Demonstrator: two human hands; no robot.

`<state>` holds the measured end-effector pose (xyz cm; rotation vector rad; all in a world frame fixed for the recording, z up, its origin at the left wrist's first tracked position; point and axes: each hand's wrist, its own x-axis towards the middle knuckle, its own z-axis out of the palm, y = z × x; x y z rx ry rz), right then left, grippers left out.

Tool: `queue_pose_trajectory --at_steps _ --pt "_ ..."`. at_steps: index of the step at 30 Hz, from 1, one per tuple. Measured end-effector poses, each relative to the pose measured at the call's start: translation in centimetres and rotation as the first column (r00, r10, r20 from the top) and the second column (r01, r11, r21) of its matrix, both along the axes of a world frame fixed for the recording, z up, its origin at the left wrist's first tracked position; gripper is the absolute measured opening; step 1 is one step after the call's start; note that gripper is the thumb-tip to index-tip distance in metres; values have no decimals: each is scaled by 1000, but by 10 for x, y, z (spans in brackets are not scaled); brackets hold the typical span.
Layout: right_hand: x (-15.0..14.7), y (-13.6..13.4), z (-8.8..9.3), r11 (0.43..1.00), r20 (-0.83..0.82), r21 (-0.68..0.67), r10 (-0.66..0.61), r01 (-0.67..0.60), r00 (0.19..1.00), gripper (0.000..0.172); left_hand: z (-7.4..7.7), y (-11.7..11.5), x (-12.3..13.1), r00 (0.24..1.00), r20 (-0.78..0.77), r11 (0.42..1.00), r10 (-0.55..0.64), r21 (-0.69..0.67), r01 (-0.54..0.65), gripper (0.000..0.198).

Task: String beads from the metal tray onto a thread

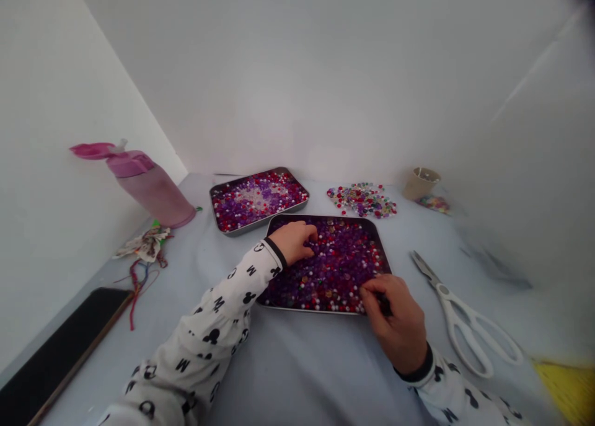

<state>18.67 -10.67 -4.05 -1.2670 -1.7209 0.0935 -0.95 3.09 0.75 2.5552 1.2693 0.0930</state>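
Observation:
A dark metal tray (385,263) full of purple, red and white beads lies in front of me. My left hand (294,240) is over its left part, thumb and fingers bent and apart, with the fingertips close to the beads. I see nothing held between them. At the tray's lower right corner is my right hand (395,314), its thumb and forefinger pinched together over the beads (332,265). Whatever is in that pinch is too small to make out.
Behind stands a second bead tray (232,230), beside a loose bead pile (363,200) and a beige cup (420,183). White-handled scissors (458,317) lie right. Leftward are a pink bottle (153,190), tangled cords (136,283) and a dark phone-like slab (62,351). Walls enclose the table.

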Motion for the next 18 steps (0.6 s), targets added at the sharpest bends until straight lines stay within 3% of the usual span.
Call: queue_pose_trajectory --at_steps 18 --pt "-1 0 5 1000 8 -18 -22 22 1000 7 1 -12 23 940 339 985 -46 -140 98 27"
